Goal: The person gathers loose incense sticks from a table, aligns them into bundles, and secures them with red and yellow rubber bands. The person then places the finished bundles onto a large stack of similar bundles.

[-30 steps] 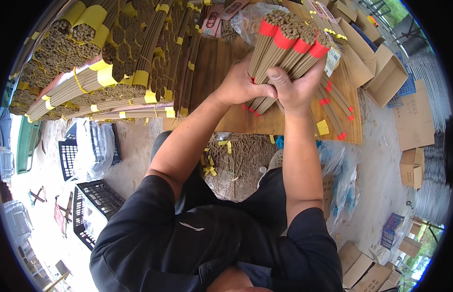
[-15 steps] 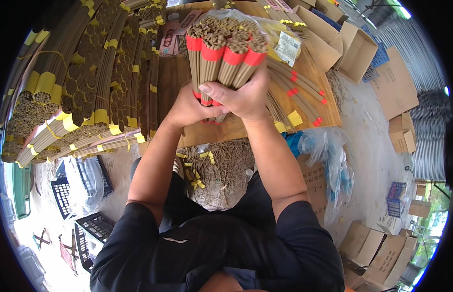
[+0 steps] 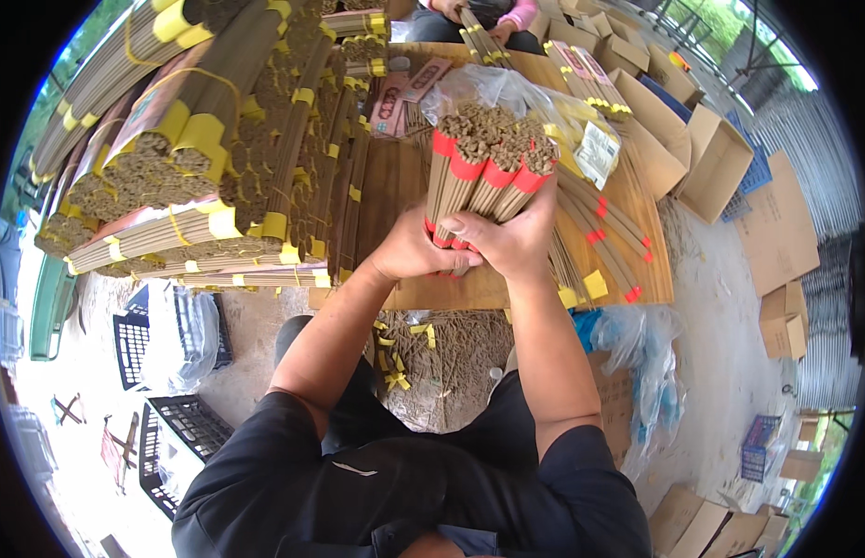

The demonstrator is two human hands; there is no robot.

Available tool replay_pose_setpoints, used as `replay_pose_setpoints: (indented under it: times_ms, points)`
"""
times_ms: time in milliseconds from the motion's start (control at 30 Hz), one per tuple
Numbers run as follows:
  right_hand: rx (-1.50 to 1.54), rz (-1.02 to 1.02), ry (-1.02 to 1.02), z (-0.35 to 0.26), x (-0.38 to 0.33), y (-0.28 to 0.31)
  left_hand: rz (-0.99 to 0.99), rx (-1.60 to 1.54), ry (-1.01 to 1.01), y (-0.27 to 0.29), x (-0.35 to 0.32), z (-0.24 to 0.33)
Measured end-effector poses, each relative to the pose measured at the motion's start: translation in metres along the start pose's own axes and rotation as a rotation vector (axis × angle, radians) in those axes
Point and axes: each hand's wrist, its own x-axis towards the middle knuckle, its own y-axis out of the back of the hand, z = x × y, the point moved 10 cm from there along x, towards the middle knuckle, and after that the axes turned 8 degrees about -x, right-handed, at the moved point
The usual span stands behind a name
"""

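Red-banded incense bundles (image 3: pixel 488 172) upright over wooden worktop (image 3: pixel 400 186); I see left grip (image 3: pixel 409 253) and right grip (image 3: pixel 511 244) both clamped round their lower ends.

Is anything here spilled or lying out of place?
Yes. Loose incense sticks with scattered yellow bands lie in a heap below the wooden table, unbundled. The red-banded bundles in both hands look orderly.

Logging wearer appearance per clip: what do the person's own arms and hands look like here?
Both forearms are bare. The left hand and right hand wear no gloves, and no rings, watch or bracelet show. Short dark sleeves of a black top cover the upper arms, ending near the elbows.
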Motion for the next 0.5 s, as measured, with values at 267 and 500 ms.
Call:
replay_pose_setpoints:
  times_ms: [267, 500]
  points:
    - [0.288, -0.096, -0.07, -0.034, 0.02, -0.019, 0.083, -0.187, -0.191, 0.003, 0.01, 0.06]
    - [0.14, -0.109, -0.202, -0.026, 0.025, -0.021, 0.105, -0.116, -0.158, 0.001, 0.011, 0.076]
